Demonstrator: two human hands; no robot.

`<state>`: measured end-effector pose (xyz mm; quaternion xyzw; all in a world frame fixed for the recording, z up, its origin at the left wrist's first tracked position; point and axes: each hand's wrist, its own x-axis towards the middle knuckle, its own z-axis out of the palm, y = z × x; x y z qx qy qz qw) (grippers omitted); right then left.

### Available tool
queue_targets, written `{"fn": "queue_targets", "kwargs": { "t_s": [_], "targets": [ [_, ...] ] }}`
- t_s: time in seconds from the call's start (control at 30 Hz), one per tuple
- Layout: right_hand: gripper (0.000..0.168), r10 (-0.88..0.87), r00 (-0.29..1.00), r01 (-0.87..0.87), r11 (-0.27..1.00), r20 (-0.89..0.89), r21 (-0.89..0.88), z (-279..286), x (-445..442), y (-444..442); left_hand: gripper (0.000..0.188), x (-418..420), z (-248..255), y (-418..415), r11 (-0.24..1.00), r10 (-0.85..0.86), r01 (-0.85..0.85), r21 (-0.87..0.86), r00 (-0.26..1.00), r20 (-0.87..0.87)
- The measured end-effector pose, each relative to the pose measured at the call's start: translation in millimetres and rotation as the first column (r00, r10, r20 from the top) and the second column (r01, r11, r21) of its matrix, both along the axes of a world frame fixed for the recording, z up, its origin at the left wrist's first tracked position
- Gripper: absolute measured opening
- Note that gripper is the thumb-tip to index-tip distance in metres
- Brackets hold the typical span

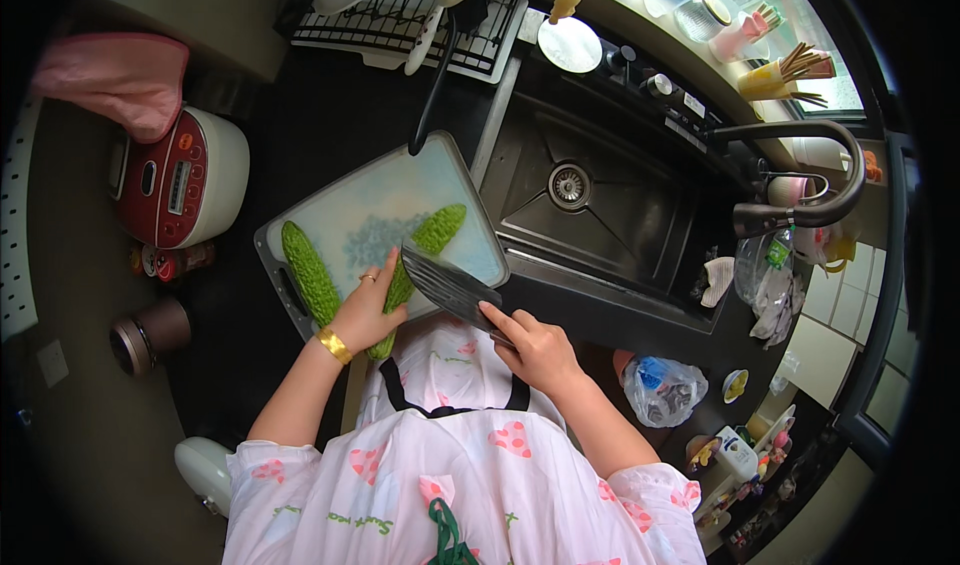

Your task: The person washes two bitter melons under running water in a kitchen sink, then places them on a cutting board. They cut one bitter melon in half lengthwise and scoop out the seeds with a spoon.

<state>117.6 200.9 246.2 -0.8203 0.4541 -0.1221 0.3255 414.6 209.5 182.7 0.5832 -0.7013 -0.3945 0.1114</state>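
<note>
On a pale cutting board (352, 197) lie green bitter melons. My right hand (536, 347) grips a dark kitchen knife (450, 284) by its handle end, the index finger along the blade. The blade crosses a bitter melon (401, 287), and a further piece of melon (440, 229) shows beyond the blade; whether the two are cut apart I cannot tell. My left hand (373, 302) rests on the near part of that melon, its fingers pressing it beside the blade. Another bitter melon (310, 272) lies whole at the board's left side, its lower end close to my left wrist.
A dark sink (600, 197) with a curved faucet (847, 175) adjoins the board on the right. Behind the board stands a dish rack (375, 25), a black handle reaching over the board's edge. A red and white rice cooker (214, 179) and a brown metal container (161, 329) are at left.
</note>
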Motion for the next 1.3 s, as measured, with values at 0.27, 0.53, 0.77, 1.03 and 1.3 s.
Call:
{"fn": "queue_targets", "kwargs": {
  "t_s": [0.27, 0.53, 0.77, 1.03, 1.3],
  "targets": [
    [0.062, -0.228, 0.969, 0.221, 0.972, 0.097, 0.080, 0.1, -11.2, -1.2, 0.046, 26.3, -6.1, -16.0, 0.369, 0.893, 0.307, 0.877, 0.145, -0.426],
    [0.060, -0.345, 0.929, 0.335, 0.938, 0.132, 0.090, -3.1, -23.9, -9.5, 0.054, 27.3, -4.5, -15.0, 0.261, 0.962, 0.576, 0.775, -0.224, -0.157],
    [0.062, -0.357, 0.925, 0.346, 0.933, 0.130, 0.097, -7.3, -22.3, -12.0, 0.086, 5.3, -0.8, -6.9, 0.426, 0.814, 0.747, 0.510, -0.562, 0.144],
    [0.060, -0.381, 0.918, 0.369, 0.922, 0.108, 0.116, -6.9, -24.1, -15.5, 0.086, -8.6, -12.1, 4.6, 0.477, 0.784, 0.744, 0.468, -0.601, 0.157],
    [0.059, -0.344, 0.935, 0.326, 0.929, 0.081, 0.177, -3.3, -29.2, -23.9, 0.078, 1.6, 7.8, -14.3, 0.758, 0.492, -0.050, 0.650, 0.698, -0.520]
  ]
}}
